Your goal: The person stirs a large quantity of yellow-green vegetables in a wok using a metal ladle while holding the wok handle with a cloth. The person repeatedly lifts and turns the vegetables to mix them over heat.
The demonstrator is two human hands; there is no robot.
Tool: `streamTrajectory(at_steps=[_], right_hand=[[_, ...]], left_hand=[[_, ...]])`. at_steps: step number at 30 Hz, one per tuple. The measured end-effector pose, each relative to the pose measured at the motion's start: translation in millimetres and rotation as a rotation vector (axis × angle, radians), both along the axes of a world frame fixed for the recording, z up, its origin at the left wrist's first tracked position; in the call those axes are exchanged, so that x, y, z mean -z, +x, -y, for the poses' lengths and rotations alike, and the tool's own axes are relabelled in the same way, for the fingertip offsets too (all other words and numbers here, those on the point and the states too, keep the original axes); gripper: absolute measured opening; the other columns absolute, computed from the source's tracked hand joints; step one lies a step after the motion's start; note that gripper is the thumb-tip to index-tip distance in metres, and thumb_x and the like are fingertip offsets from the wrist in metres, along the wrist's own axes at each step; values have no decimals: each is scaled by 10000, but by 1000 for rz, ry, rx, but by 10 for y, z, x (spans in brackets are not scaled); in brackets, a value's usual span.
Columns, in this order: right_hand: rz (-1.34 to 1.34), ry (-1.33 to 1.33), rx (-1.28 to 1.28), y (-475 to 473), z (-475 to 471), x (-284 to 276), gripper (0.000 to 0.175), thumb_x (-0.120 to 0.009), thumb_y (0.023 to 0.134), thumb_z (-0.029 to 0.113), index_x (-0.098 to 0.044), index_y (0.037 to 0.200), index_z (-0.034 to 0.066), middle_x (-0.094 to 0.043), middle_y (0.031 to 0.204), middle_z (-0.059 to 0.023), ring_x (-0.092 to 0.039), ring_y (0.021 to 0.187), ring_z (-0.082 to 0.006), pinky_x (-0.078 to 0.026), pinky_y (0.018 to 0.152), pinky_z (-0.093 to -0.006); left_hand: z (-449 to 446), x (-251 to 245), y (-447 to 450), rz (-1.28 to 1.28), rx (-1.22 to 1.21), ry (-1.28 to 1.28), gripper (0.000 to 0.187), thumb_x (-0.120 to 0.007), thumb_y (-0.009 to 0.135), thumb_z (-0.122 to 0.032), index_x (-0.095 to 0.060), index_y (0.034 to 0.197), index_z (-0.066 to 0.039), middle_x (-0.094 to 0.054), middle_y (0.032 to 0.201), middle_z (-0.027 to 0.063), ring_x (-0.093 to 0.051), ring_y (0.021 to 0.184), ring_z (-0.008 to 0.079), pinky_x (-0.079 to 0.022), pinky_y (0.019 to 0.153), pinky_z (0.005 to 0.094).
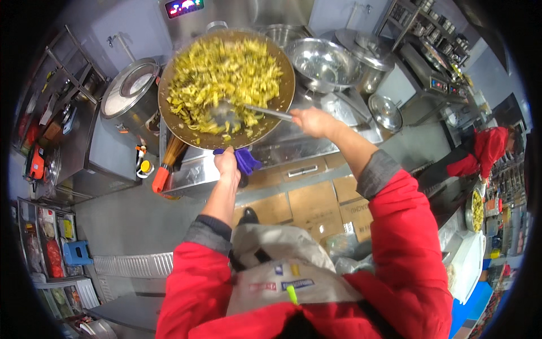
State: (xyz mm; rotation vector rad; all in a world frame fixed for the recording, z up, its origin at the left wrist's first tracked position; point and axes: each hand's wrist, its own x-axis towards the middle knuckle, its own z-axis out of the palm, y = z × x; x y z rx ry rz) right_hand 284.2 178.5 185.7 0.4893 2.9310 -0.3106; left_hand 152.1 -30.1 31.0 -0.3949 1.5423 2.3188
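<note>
A large wok [289, 80] full of chopped yellow-green vegetables [224, 72] sits before me on the steel stove. My left hand [227, 164] grips the near edge or handle of the wok through a purple cloth [246, 161]; the handle itself is hidden. In my right hand [314, 122] is the metal handle of a ladle or wok spatula [271, 112]. Its blurred head lies among the vegetables at the lower middle of the wok. To the right of the wok stands a wide stainless steel bowl [326, 63].
A large lidded steel pot [131, 91] and a bamboo brush [171, 156] are at the left. Lidded pots [372, 59] and a loose lid [385, 112] lie right. Flattened cardboard [313, 207] covers the floor. Another person [487, 148] bends at the far right, near a pan of vegetables [477, 209].
</note>
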Motion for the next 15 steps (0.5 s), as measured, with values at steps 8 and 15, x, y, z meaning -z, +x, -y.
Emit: streamTrajectory(at_steps=[8,15], right_hand=[[93,94,-165,110,-336,-394,344,-458,1024,333,-637,1198,96,-703,1028,-199,-671,972,-393,-532,862,-494],[31,82,199,202,6,121,344,-436,1026,342,-611,1204,105,-698,1017,-208,-665,982,-406,-526,872,-521]], left_hand=[[78,-331,-461,155,21,197,113,-546,869,-10,-582,971,25,-626,884,81,-666,787,234,-577,673,402],[-39,64,224,29,-88,50,233,-584,859,43,-606,1091,51,-646,996,88,-657,828,223,-583,710,393]])
